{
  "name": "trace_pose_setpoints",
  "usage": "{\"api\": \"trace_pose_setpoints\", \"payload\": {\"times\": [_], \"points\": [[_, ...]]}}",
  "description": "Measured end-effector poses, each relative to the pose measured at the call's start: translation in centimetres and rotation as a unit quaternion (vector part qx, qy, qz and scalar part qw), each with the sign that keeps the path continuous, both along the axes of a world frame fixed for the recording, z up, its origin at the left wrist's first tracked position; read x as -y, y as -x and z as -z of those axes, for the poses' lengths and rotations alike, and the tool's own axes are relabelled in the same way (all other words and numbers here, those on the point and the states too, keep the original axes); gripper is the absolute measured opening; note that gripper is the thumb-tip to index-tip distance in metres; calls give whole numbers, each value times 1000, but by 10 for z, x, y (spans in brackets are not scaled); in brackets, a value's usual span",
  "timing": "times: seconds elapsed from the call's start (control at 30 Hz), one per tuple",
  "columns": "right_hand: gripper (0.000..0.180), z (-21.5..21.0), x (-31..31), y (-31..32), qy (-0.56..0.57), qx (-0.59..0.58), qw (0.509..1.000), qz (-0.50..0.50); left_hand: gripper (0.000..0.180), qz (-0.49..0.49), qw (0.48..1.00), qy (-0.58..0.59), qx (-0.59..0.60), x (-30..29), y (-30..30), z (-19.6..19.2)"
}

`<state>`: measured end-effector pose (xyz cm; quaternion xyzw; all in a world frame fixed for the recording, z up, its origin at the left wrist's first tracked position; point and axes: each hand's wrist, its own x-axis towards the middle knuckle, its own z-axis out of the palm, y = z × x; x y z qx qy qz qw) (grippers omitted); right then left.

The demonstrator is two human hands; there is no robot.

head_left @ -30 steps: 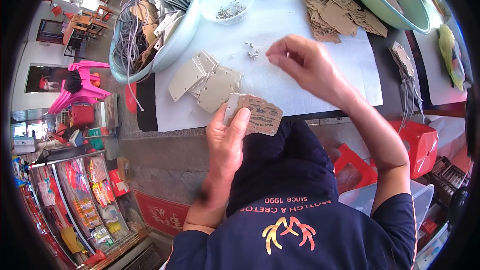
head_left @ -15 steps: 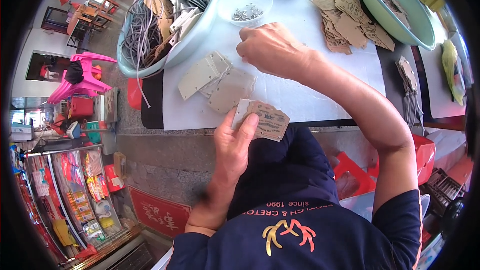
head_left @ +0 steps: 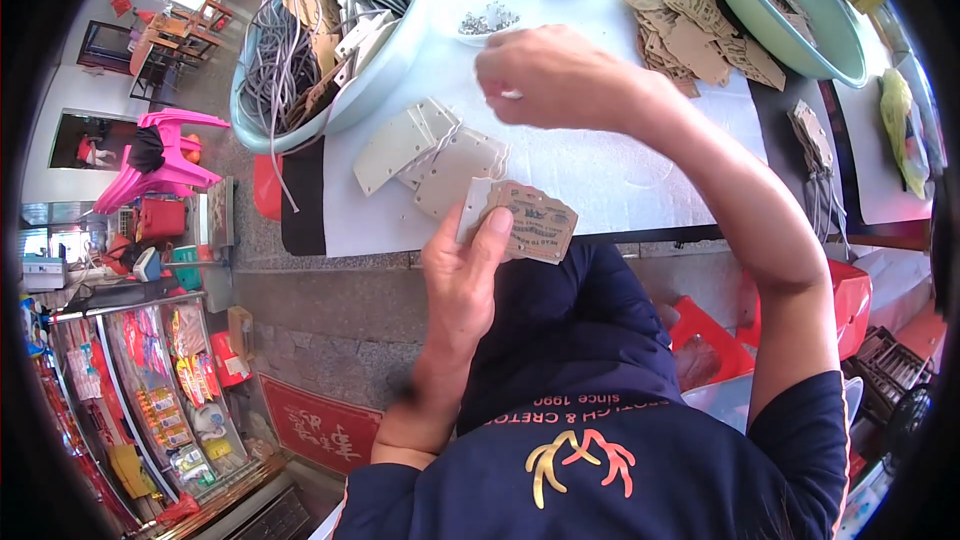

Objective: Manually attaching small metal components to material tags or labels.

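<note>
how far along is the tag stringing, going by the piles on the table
Done, it seems: a small fan of pale tags lies on the white sheet, and the left bowl holds tags tangled with grey strings. In hand: the left hand holds a few brown tags; the right hand pinches something small near the dish of metal bits. Left: a heap of loose brown tags, so probably plenty remains.

Person in a dark navy short-sleeved shirt, both forearms bare.
Below the left hand point(head_left: 462, 275) the shirt's chest carries a yellow-and-orange branching emblem beneath curved pale lettering; behind the right hand point(head_left: 545, 75) the short sleeve ends above the elbow.
</note>
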<state>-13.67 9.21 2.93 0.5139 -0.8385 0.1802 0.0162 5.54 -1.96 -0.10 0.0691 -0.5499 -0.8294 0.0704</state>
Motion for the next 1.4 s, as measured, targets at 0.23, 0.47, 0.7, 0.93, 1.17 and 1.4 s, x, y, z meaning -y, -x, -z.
{"api": "trace_pose_setpoints", "payload": {"times": [0.23,0.47,0.7,0.93,1.17,1.4], "points": [[24,2,-59,-40,209,460,855,117,27,15,1000,-3,-8,-7,15,-8],[21,10,-80,-60,268,667,689,95,21,85,995,47,-39,-18,25,-13],[17,13,-90,-60,262,713,648,53,20,124,989,72,-29,-24,24,-15],[17,22,-93,-59,253,738,624,32,19,144,986,80,-14,-23,24,-12],[18,20,-96,-58,255,765,591,15,19,154,984,87,-3,-25,25,-16],[20,13,-99,-64,264,694,668,49,17,135,988,74,3,-26,25,-17]]}}
